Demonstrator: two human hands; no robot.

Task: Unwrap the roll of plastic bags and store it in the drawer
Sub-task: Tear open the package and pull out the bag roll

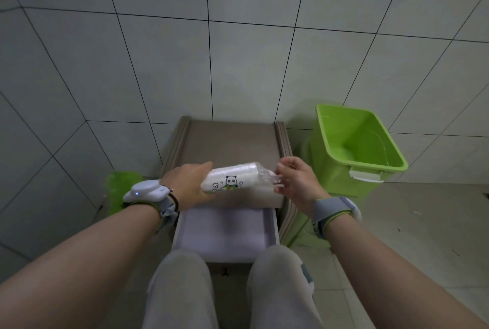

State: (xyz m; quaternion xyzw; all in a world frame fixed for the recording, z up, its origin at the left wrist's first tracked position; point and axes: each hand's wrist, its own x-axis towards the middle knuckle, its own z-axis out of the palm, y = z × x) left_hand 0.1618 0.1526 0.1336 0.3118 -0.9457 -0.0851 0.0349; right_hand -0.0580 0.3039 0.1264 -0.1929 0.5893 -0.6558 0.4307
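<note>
The roll of plastic bags (pixel 232 177) hangs level above the open drawer (pixel 225 233), long axis running hand to hand. The left hand (pixel 189 186) wraps its near end; the right hand's (pixel 296 183) fingers (pixel 281 170) pinch the loose clear wrapper (pixel 267 176) at the far end.

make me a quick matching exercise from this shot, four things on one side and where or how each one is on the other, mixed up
Things:
1. roll of plastic bags
2. drawer
3. green bin
4. right hand

States:
A. pulled open, nothing in it
B. on the floor to the right of the cabinet
C. pinching the clear wrapper at the roll's end
D. held over the cabinet in the left hand

Pairs: 1-D, 2-A, 3-B, 4-C
</note>
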